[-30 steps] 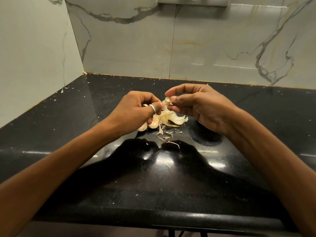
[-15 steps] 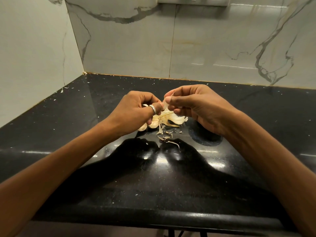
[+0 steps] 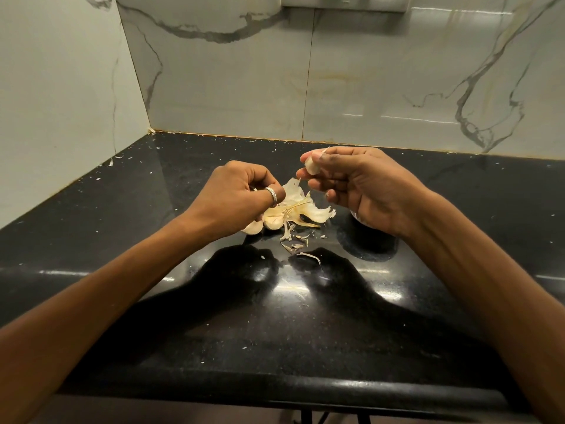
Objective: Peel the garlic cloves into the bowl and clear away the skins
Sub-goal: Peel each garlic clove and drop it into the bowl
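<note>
Head view: right hand pinches one clove; two cloves lie loose.

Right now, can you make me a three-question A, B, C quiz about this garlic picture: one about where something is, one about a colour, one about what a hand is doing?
1. Where is the garlic bulb? A) gripped by the left hand B) on the wall C) on a plate
2. What colour is the countertop? A) white B) black C) red
3. What is the right hand doing? A) lying flat B) holding a knife C) pinching a garlic clove
Answers: 1 A, its fingers curl over the bulb; 2 B, the surface is glossy black; 3 C, the clove sits between thumb and fingertips.
</note>
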### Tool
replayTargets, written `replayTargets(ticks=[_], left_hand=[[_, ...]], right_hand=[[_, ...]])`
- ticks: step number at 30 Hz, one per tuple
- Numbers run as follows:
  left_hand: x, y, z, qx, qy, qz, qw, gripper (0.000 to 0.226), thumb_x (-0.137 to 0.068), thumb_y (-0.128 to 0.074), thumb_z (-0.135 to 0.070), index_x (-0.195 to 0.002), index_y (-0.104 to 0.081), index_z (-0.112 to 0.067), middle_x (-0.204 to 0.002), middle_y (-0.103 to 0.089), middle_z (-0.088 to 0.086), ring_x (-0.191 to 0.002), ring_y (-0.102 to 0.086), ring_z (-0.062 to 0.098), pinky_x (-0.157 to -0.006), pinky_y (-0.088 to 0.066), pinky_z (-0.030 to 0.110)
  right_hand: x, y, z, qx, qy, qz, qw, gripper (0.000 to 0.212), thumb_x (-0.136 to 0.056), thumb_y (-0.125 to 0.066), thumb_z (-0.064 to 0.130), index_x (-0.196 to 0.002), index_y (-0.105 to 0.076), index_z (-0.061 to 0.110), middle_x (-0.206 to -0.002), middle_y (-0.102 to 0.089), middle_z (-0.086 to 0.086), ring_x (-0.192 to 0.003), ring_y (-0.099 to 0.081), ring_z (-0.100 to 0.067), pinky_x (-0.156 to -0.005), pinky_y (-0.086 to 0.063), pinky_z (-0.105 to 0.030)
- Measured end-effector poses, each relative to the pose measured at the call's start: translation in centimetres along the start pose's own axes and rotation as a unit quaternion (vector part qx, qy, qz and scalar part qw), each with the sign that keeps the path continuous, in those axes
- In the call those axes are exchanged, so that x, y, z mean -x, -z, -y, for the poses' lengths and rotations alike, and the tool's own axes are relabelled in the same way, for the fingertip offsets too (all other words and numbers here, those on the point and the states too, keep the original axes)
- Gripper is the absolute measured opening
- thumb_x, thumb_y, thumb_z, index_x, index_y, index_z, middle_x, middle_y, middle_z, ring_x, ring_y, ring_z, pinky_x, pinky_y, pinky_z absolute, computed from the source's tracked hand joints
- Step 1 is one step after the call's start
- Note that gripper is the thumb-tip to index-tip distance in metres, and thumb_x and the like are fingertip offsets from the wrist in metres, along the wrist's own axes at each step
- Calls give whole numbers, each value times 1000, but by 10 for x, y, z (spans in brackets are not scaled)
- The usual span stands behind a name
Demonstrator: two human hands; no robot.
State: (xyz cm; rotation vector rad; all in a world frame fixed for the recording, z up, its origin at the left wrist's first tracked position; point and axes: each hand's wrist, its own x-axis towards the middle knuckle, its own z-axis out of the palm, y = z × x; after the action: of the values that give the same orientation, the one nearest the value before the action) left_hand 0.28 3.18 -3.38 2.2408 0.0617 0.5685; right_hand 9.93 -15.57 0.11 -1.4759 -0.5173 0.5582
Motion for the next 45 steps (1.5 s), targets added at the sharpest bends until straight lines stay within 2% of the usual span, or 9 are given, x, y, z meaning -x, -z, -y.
replayTargets(ticks=[8, 13, 16, 20, 29, 32, 36, 39, 45], left_hand=[[-1, 3, 3, -63, -2, -29, 998, 14, -81, -82, -35, -79, -73, -25, -75, -71, -8, -68, -67, 10, -72, -59, 39], [2, 1, -3, 51, -50, -34, 997, 18, -85, -79, -28, -99, -74, -19, -86, -73, -4, -61, -65, 22, -65, -60, 49], [2, 1, -6, 96, -64, -33, 993, 22, -86, -76, -28, -106, -72, -18, -92, -74, -2, -67, -66, 29, -64, -59, 43], [3, 0, -4, 111, -76, -8, 991, 22, -87, -74, -29, -107, -73, -19, -91, -76, -1, -79, -68, 44, -69, -59, 53], [1, 2, -3, 136, -74, 33, 987, 19, -85, -71, -28, -98, -70, -15, -82, -72, 4, -70, -65, 11, -64, -54, 24], [1, 2, -3, 135, -82, 44, 986, 19, -84, -70, -30, -97, -69, -15, -84, -68, 19, -68, -58, 21, -63, -50, 31], [-1, 2, 0, 116, -107, 45, 986, 8, -93, -69, -15, -99, -68, -11, -82, -67, 5, -71, -60, 6, -66, -49, 19], [-2, 1, 3, 95, -125, 39, 987, 11, -95, -68, -17, -101, -67, -8, -85, -66, 12, -73, -59, 10, -68, -49, 20], [-1, -1, 5, 49, -151, 32, 987, 12, -93, -70, -20, -100, -68, -10, -85, -66, -1, -72, -58, 9, -69, -53, 25]], right_hand=[[0, 0, -1, 16, -2, 20, 1000, 28, -95, -67, 19, -116, -70, 1, -104, -77, -14, -76, -67, -11, -63, -53, -18], [0, -1, -2, 30, 1, 35, 999, 31, -96, -66, 20, -118, -69, -2, -98, -77, -11, -74, -66, -10, -65, -52, -20], [0, -1, -2, 44, 2, 61, 997, 24, -97, -65, 19, -113, -71, 2, -96, -77, -8, -73, -65, -10, -66, -52, -20], [1, -1, -4, 56, -4, 89, 994, 19, -97, -65, 18, -110, -71, 6, -99, -75, -10, -76, -64, -11, -67, -53, -21], [2, 0, -3, 51, -5, 116, 992, 31, -96, -65, 15, -120, -66, -3, -99, -73, -9, -76, -64, -11, -66, -54, -20], [2, -1, -4, 45, -2, 121, 992, 28, -95, -65, 13, -118, -67, -3, -94, -73, -8, -76, -64, -11, -65, -54, -19], [2, -1, -4, 32, 5, 115, 993, 31, -95, -65, 11, -119, -65, -7, -95, -72, -10, -75, -64, -10, -66, -55, -18], [1, -2, -5, 16, 5, 104, 994, 27, -92, -67, 11, -115, -68, -4, -93, -71, -10, -74, -65, -11, -66, -56, -18], [-1, 1, -4, 0, 9, 77, 997, 27, -94, -65, 15, -116, -71, 1, -92, -73, -8, -77, -66, -12, -67, -53, -21]])
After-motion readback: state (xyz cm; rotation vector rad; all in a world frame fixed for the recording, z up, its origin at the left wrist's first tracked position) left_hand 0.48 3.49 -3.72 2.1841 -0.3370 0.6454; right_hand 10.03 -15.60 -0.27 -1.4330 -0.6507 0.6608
